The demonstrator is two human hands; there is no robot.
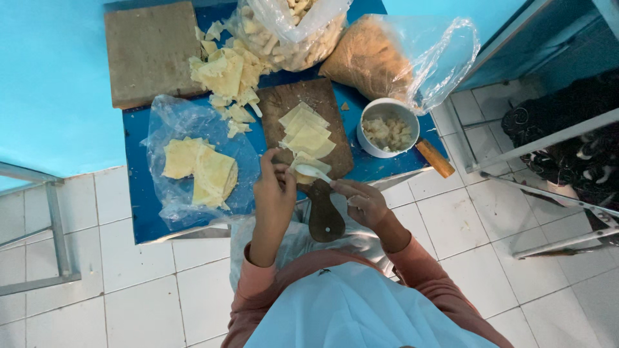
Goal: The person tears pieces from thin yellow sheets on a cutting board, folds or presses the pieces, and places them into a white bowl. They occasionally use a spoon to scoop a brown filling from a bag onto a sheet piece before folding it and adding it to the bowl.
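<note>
Item in hand: one thin, pale yellow dough wrapper (303,169), square-cut, soft and slightly folded, pinched in the fingers of the left hand (274,193) at the near end of the wooden board. The right hand (364,205) grips the handle of a white spoon (314,172), whose bowl rests on the wrapper just beside the left fingertips. Beyond both hands: a dark wooden board (322,116) with a paddle handle that points back between the hands, carrying a loose stack of similar wrappers (308,132) just past the held one. Left of the left hand: a clear plastic bag (169,116) lying flat on the blue worktop (138,212), holding a further pile of yellow sheets (200,171). Farther beyond, left: a square brown board (148,55) and, beside it, a heap of torn wrapper scraps (225,74). Beyond the right hand: a white round bowl (387,104) holding pale chunky filling, contents too small to identify; a wooden handle (434,158) lies just beside the bowl at the worktop edge. At the far edge: one clear bag of pale stick-shaped pieces (290,29) and one clear bag of brown crumbs (374,58), both open-topped. Nothing stands between the hands and the stack. Floor: white tiles (129,290).
</note>
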